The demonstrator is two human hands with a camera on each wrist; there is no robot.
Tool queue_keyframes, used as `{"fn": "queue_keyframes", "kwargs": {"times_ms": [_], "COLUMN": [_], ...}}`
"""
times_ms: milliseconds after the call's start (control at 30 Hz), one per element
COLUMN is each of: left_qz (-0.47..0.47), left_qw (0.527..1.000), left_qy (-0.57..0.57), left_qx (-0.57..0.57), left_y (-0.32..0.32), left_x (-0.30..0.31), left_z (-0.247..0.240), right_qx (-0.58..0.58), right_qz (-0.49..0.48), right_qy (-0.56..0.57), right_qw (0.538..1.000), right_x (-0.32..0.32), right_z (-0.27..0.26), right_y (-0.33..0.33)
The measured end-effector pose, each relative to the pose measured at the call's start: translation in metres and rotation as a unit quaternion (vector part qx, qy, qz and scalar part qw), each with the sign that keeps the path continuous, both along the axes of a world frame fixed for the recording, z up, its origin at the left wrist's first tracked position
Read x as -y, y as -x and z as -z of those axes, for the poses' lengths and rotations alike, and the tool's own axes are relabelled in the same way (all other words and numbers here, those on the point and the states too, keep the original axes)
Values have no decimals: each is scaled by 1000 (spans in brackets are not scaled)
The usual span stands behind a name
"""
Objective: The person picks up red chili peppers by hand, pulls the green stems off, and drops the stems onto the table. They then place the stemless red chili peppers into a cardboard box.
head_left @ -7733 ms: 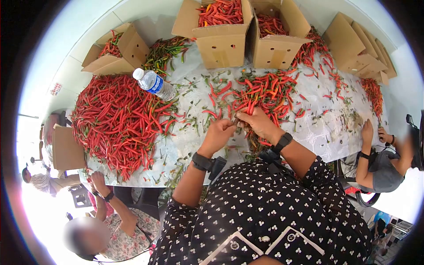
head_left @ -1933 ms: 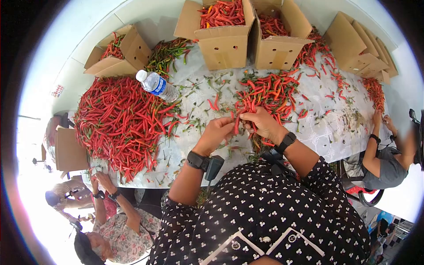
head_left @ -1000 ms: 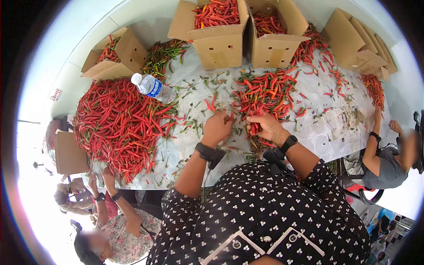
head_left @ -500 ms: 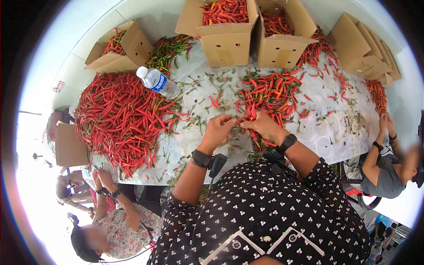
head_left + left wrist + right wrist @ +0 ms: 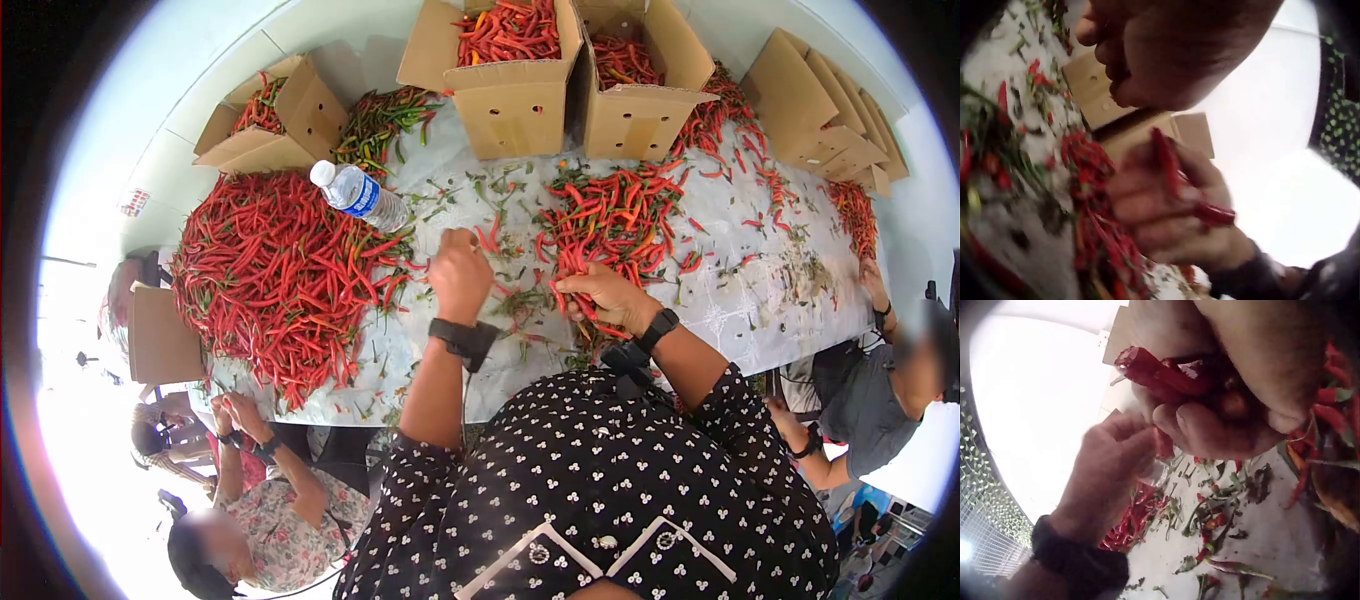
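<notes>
My right hand point(image 5: 610, 300) grips red chilies point(image 5: 1154, 375) in its curled fingers, their ends poking out past the thumb side. It sits at the near edge of a smaller pile of chilies point(image 5: 620, 215). My left hand point(image 5: 460, 275) is apart from it, over the table to the left, with fingers curled in. No chili shows in the left hand in the left wrist view, though its fingertips are mostly hidden. Close beyond that hand lies a loose red chili point(image 5: 490, 235). Broken green stems point(image 5: 1194, 515) are scattered over the white table cover point(image 5: 720, 290).
A large chili heap point(image 5: 270, 285) fills the left side, with a water bottle point(image 5: 365, 198) at its edge. Behind stand cardboard boxes point(image 5: 510, 110) of chilies and green chilies point(image 5: 385, 125). Other people sit at the left point(image 5: 290, 520) and right point(image 5: 880, 390) table ends.
From close beside the right hand, my left hand has moved left and away, fingers now curled. The right hand still holds chilies. The person at right has drawn their hands apart.
</notes>
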State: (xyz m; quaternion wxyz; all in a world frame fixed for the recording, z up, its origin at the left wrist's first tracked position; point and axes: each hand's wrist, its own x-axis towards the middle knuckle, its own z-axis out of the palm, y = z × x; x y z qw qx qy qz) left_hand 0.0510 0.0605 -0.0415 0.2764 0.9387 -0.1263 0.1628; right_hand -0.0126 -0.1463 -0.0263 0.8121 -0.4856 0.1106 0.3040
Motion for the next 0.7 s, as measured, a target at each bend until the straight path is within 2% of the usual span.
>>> {"fn": "queue_keyframes", "kwargs": {"times_ms": [67, 100, 133, 200, 333, 400, 467, 500, 533, 567, 600, 667, 700], "left_qz": [-54, -59, -60, -50, 3, 11, 37, 36, 40, 42, 40, 127, 142], "left_qw": [998, 992, 992, 974, 971, 981, 984, 984, 924, 801, 801, 709, 701], "left_qy": [-28, -80, -79, -154, -139, -110, -3, -3, 204, 398, 398, 459, 457], "left_qx": [0, -78, -77, -161, -196, -160, -176, -176, -322, -446, -446, -520, -529], "left_y": [-13, -18, -20, -21, -15, -11, -8, -4, 2, 8, 12, 19, 23], "left_x": [-7, -7, -5, 5, 8, 4, -1, -1, 1, 3, 4, 6, 10], "left_z": [2, 4, 7, 12, 19, 25, 29, 24, 15, 7, 3, -2, -5], "right_qx": [-13, -28, -43, -46, -73, -54, -35, -36, -37, -38, -10, 18, 52], "right_qz": [-4, 11, 26, 23, 36, 54, 71, 76, 82, 81, 81, 80, 67], "right_qy": [-30, -66, -102, -123, -152, -140, -128, -97, -67, -67, -48, -28, -8], "right_qw": [999, 997, 994, 991, 985, 987, 989, 992, 994, 994, 996, 996, 996], "right_x": [8, 8, 9, 8, 7, 6, 5, 4, 3, 0, -5, -12, -15], "right_z": [13, 19, 24, 21, 6, 9, 13, 15, 15, 15, 11, 10, 10], "right_y": [1, -1, -3, -3, -6, -5, -5, -8, -10, -11, -12, -17, -19]}}
